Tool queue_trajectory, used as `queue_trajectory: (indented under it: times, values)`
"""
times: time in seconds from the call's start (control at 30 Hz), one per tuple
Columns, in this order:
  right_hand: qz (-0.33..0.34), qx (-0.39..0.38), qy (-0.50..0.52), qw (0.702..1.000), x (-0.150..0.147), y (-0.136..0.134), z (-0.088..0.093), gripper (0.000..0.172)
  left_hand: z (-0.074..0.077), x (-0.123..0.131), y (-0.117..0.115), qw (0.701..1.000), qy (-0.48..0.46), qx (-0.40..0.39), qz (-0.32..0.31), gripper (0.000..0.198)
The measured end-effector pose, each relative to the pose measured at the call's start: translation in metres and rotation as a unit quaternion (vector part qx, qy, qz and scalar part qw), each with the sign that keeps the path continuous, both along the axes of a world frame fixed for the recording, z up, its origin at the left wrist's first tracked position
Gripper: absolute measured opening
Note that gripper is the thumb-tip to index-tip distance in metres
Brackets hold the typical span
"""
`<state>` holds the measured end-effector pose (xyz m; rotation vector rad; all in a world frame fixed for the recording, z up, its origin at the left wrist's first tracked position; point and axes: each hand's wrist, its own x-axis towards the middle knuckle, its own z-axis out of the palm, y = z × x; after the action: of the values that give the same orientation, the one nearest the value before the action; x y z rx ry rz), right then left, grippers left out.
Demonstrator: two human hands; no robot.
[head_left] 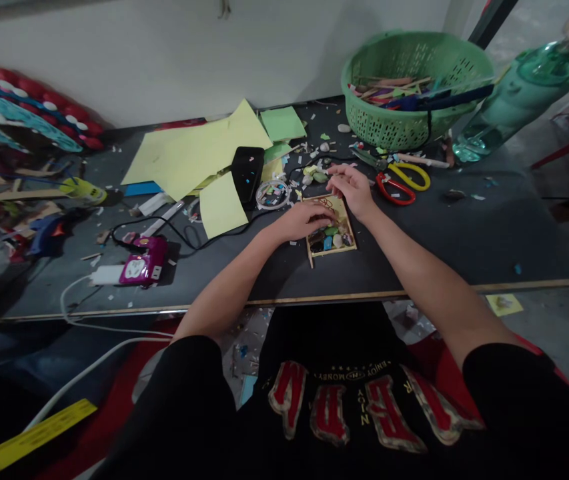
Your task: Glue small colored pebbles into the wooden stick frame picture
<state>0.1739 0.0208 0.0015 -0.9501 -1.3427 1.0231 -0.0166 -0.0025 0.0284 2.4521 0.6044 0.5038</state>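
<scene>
A small shallow wooden tray [354, 230] lies near the front of the dark table, its lower part filled with coloured pebbles [337, 240]: blue, green, white and dark ones. My left hand [304, 221] rests over the tray's left side, fingers stretched loosely across the pebbles; the fingertips are hard to make out. Above the tray's upper right corner is my right hand [354, 190], its fingers bent but apart, with nothing visible in them. Brownish thin strands [321, 202] show in the upper part of the tray. Loose pebbles [317, 176] lie just beyond it.
Right of my hands lie scissors [401, 183] with red and yellow handles. Behind stand a green basket [389, 127] of sticks and a tilted bottle [524, 100]. Yellow paper [189, 157], a black phone-like object [247, 175], a tape roll [273, 195] and a purple power adapter [144, 260] with cords lie left.
</scene>
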Motion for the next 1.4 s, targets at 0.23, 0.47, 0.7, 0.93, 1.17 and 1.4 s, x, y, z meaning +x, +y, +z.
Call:
queue_trajectory:
  times: [0.23,0.47,0.7,0.93,1.17,1.4]
  values:
    - [0.007,0.003,-0.003,1.0,-0.001,0.001,0.0,0.057,-0.002,0.0,0.0,1.0,0.003,0.024,-0.013,0.022]
    - [0.017,0.009,0.006,1.0,0.0,0.002,-0.002,0.056,-0.008,0.007,-0.006,0.998,-0.011,0.001,0.067,0.032]
    - [0.02,0.0,-0.008,1.0,0.001,0.001,0.0,0.055,-0.007,0.007,-0.003,0.994,0.029,0.104,0.027,0.024]
    - [0.003,-0.008,0.013,1.0,-0.003,-0.003,0.004,0.059,-0.011,0.01,-0.005,0.992,0.043,0.117,0.029,0.028]
    - [0.003,-0.007,0.009,1.0,-0.003,-0.004,0.005,0.055,-0.012,0.008,-0.004,0.993,0.054,0.104,0.007,0.032]
    - [0.006,-0.002,-0.012,1.0,-0.001,-0.003,0.004,0.056,-0.012,0.006,-0.002,0.993,0.032,0.111,0.031,0.039]
